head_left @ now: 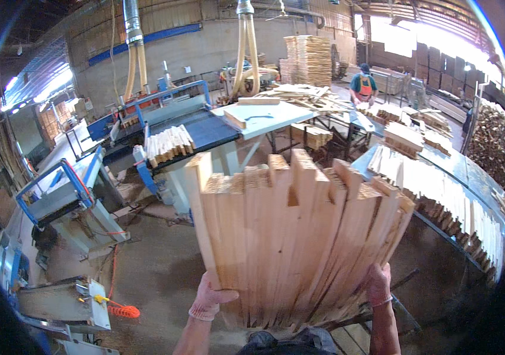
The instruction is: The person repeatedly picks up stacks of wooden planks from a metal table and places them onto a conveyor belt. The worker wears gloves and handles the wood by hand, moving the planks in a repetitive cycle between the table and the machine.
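Note:
A wide bundle of pale wooden boards (288,242) stands upright in front of me, its tops uneven and its boards pressed side by side. My left hand (211,297), in a light glove, clasps the bundle's lower left edge with the thumb across the front. On the opposite edge, my gloved right hand (378,285) grips the lower right side. Most of the fingers of both hands are hidden by the wood. The lower end of the bundle comes close to my body.
A blue-framed machine (196,124) carries a row of short boards (169,144). Many boards (442,198) line the long table on the right. A co-worker (364,86) in an orange vest stands at the back. An orange coiled hose (124,311) hangs at lower left.

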`<state>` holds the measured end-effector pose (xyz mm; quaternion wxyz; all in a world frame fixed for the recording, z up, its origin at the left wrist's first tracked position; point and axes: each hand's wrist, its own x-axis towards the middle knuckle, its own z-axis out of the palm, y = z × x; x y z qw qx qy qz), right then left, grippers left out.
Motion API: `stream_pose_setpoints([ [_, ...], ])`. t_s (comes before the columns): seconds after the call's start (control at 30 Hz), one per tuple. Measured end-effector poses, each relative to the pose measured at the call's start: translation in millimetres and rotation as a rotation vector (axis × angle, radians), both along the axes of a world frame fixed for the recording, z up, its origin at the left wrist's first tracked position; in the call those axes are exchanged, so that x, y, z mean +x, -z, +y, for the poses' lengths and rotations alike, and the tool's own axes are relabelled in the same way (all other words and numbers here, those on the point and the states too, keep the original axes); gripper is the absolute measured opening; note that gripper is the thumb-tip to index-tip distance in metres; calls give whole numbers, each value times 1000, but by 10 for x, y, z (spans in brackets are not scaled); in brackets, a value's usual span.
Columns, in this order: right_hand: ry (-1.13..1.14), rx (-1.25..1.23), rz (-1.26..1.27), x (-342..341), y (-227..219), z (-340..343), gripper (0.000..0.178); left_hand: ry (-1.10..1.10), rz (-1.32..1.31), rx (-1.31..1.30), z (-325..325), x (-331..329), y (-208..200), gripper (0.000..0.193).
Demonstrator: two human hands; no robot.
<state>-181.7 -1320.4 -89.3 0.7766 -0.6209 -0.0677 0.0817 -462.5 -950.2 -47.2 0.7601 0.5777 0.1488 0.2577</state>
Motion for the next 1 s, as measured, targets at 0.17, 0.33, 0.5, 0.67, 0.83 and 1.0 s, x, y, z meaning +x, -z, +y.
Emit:
stream_pose_setpoints([
  [0.17, -257, -63, 99, 10, -119, 1663, 22, -321, -39, -24, 955, -588, 125, 89],
  [0.33, -542, 41, 161, 348, -68, 3078, 25, -552, 68, 28, 1905, -810, 535, 97],
  [0.5, -708, 71, 122, 1037, 185, 4382, 46, -624, 60, 57, 2859, -453, 792, 88],
  [0.67, -850, 80, 206, 2112, 93, 6108, 57, -727, 148, 160, 4086, 402, 451, 68],
  [0.83, -964, 151, 185, 3062, -97, 7642, 61, -758, 182, 233, 5304, 1247, 184, 58],
  [1.0, -927, 196, 133, 3800, -198, 8650, 56, -717, 103, 231, 6317, 1981, 36, 67],
])
